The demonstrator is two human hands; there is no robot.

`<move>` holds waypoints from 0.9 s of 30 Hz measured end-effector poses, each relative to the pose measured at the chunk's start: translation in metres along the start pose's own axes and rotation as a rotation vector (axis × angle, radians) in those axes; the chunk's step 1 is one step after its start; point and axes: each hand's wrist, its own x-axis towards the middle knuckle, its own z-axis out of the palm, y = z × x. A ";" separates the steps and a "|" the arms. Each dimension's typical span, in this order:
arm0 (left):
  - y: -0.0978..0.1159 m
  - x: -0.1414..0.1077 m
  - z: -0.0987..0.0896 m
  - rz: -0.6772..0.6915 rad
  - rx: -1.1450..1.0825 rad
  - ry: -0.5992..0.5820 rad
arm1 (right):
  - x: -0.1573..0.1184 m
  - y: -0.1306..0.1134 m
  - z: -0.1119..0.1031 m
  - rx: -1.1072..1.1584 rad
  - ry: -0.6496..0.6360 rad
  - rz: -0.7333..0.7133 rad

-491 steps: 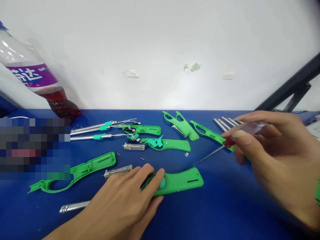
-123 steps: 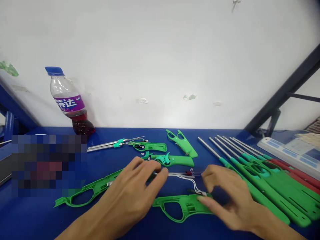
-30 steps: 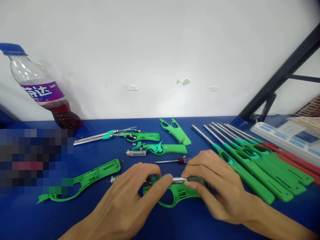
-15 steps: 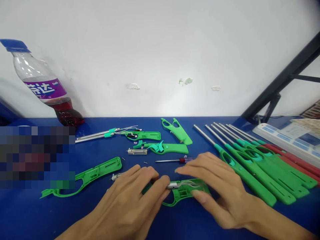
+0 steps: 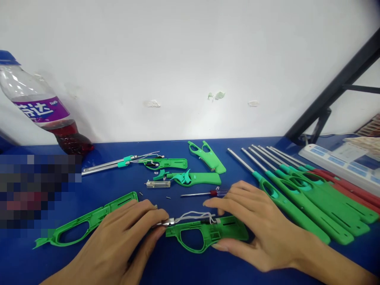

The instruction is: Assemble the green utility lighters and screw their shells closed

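My left hand (image 5: pixel 127 233) pinches a metal lighter tube (image 5: pixel 170 222), most of it hidden under the fingers. White wires (image 5: pixel 190 215) run from the tube to a small black igniter piece (image 5: pixel 208 221) along the upper edge of a green lighter shell half (image 5: pixel 191 249). This shell lies on the table with its hollow side up. My right hand (image 5: pixel 252 225) spans its right end, thumb at the lower edge and a fingertip by the upper edge. Another green shell half (image 5: pixel 80 215) lies left, partly behind my left hand. A screwdriver (image 5: pixel 197 194) lies beyond my right fingers.
Farther back lie two tubes with wires (image 5: pixel 103 163), a clear fuel tank (image 5: pixel 158 184), small screws (image 5: pixel 141 194) and more green shells (image 5: pixel 212 158). Several assembled lighters (image 5: pixel 293 202) line the right side near a power strip (image 5: pixel 335 162). A drink bottle (image 5: pixel 59 122) stands left.
My left hand has moved left with the tube, drawing the wires straighter and uncovering more of the shell. The igniter piece now lies along the shell. My right hand has barely moved.
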 end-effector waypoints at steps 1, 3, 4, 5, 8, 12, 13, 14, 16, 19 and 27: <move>0.000 0.000 0.000 -0.006 0.000 -0.002 | 0.000 0.001 0.001 0.018 -0.010 0.005; 0.000 0.001 0.001 -0.014 -0.013 -0.020 | -0.001 0.003 0.004 0.059 -0.049 0.013; 0.000 0.001 0.001 -0.017 -0.019 -0.036 | -0.001 0.004 0.005 0.077 -0.070 0.018; 0.001 0.001 0.000 -0.020 -0.018 -0.049 | -0.001 0.005 0.006 0.091 -0.089 0.023; 0.003 0.002 -0.002 -0.040 -0.014 -0.088 | -0.001 0.006 0.010 0.112 -0.114 0.023; 0.006 0.003 -0.003 -0.046 -0.043 -0.102 | -0.002 0.008 0.012 0.105 -0.108 -0.007; 0.006 0.004 -0.002 -0.046 -0.051 -0.107 | -0.002 0.008 0.011 0.103 -0.103 -0.019; 0.006 0.005 -0.001 -0.047 -0.057 -0.113 | -0.002 0.008 0.011 0.101 -0.099 -0.033; 0.006 0.007 0.000 -0.043 -0.061 -0.122 | -0.002 0.008 0.010 0.093 -0.088 -0.062; 0.006 0.010 -0.001 -0.020 -0.058 -0.119 | -0.002 0.007 0.007 0.088 -0.088 -0.094; 0.009 0.013 -0.007 0.022 -0.078 -0.191 | -0.001 -0.001 -0.002 0.095 -0.125 -0.112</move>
